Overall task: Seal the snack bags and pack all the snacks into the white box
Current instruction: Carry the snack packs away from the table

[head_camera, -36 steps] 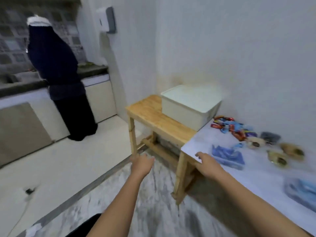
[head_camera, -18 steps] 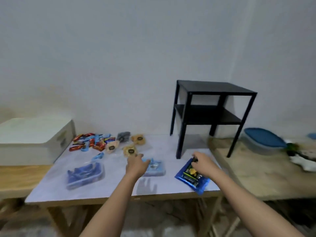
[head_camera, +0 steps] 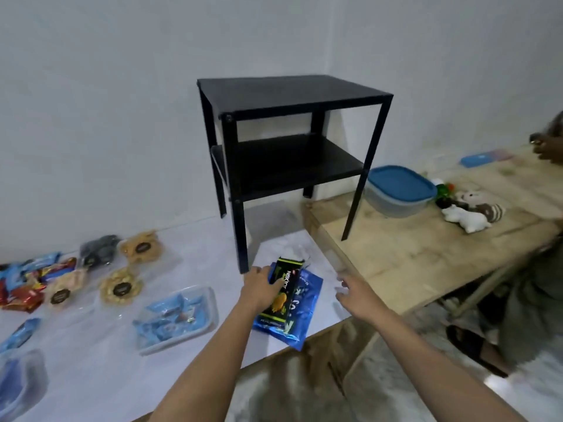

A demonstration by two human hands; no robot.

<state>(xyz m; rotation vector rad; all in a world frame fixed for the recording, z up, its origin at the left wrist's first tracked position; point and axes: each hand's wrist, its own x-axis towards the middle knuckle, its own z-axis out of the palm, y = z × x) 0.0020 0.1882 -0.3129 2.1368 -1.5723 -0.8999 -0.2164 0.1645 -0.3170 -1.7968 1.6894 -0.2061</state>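
Observation:
A black and green snack packet point(head_camera: 285, 295) lies on top of a shiny blue snack bag point(head_camera: 301, 321) near the front right corner of the white table point(head_camera: 198, 248). My left hand point(head_camera: 260, 287) curls around the packet's left edge. To the right of both bags, my right hand point(head_camera: 356, 295) hovers with fingers spread and holds nothing. A clear zip bag of blue sweets point(head_camera: 176, 318) lies left of my left hand. Round cookie packs point(head_camera: 122, 289) and a pile of wrapped sweets point(head_camera: 27, 278) sit further left. The white box is out of view.
A black two-shelf side table point(head_camera: 292, 141) stands astride the white table and a wooden table point(head_camera: 411, 254). On the wood are a blue-lidded container point(head_camera: 397, 190) and plush toys point(head_camera: 469, 211). Another person's hand point(head_camera: 548, 147) and sandalled foot point(head_camera: 475, 345) are at the right.
The view swung right and the white box left it. My left hand moved from the clear bag to the black packet. My right hand came off the blue bag and shifted right.

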